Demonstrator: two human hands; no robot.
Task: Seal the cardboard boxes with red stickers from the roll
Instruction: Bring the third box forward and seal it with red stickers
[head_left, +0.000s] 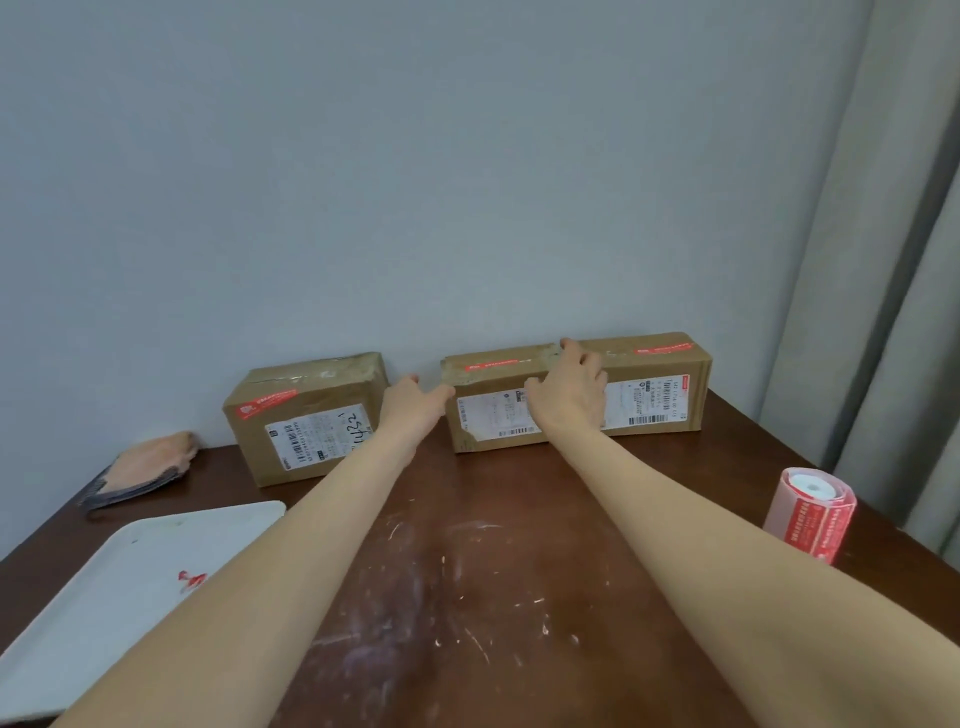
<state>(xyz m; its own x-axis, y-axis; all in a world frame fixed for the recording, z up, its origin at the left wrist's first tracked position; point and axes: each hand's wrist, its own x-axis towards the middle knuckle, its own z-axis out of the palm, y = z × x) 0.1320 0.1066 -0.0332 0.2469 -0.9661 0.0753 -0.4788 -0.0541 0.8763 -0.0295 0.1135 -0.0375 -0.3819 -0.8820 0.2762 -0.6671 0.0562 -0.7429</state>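
1. The fingers (589, 364) of the right hand (569, 397) are spread and slightly bent. The forefinger reaches up over the top edge, and the thumb lies apart on the front face.
2. This hand rests on the right end of the middle box (493, 410), right where it meets the right box (657, 387). Whether the fingertips press down or only touch cannot be told.
3. The fingers (441, 392) of the left hand (415, 408) are stretched out nearly straight and held close together, with the tips against the upper left corner of the middle box. The thumb points up and away from them.
4. Neither hand holds a sticker.
5. Both bare forearms run from the near edge across the brown table (467, 597), whose top is scuffed with pale marks.
6. The three boxes stand in a row against the wall (415, 182). The left box (306, 421) is set a little apart and turned at an angle; the other two touch end to end.
7. Each box carries a red sticker: one on the left box's front upper corner (267, 402), one on the middle box's top (491, 364) and one on the right box's top (662, 348).
8. The sticker roll (810, 514) stands on end near the right table edge, well apart from both hands.
9. A white tray (104, 597) with a red scrap (192, 579) on it lies at the near left, with a folded cloth (148, 465) behind it.
10. A grey curtain (883, 260) hangs at the right.
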